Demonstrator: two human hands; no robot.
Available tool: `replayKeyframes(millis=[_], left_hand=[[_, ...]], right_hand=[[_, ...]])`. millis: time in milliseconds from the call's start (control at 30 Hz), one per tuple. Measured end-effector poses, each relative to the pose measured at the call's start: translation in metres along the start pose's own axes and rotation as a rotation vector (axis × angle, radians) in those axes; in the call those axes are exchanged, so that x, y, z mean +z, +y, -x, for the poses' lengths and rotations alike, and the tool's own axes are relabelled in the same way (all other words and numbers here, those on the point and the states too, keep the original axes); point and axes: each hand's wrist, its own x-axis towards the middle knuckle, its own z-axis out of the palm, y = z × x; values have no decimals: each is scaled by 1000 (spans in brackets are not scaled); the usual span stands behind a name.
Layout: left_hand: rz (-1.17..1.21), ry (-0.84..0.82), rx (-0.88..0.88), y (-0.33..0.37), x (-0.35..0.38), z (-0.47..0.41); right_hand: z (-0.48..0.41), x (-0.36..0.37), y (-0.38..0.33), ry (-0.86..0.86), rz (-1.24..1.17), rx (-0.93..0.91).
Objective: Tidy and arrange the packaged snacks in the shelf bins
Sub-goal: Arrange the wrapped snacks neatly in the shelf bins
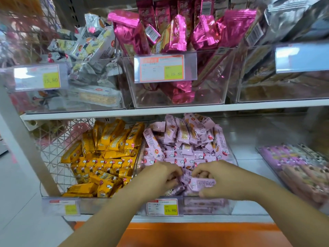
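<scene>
Pink packs (185,139), small glossy wrappers with red-white logos, heaped in lower-centre bin (229,207). Left hand (163,177) and right hand (219,179) each grip packs at front.

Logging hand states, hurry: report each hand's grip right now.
Left hand: closed, fingers curled on loose pink packets.
Right hand: closed, holding a pink packet.

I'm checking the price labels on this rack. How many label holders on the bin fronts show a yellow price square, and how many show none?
Label holders with a yellow price square: 4
Label holder washed out by glare, no square visible: 1
Total: 5
</scene>
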Motion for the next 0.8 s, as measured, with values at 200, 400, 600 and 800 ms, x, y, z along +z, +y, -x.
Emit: replayKeyframes(millis=[200, 400, 600, 800], left_hand=[[-78, -29, -112, 1, 7, -9], [-137, -61, -108, 12, 12, -14], [-88, -16, -115, 11, -6, -2], [-35, 297, -106, 15, -59, 33]], right_hand=[[19, -10, -8, 444, -22, -92], [34, -10, 5, 956, -101, -58], [34, -7, 1, 964, -333, -20], [27, -1, -20, 970, -508, -89]])
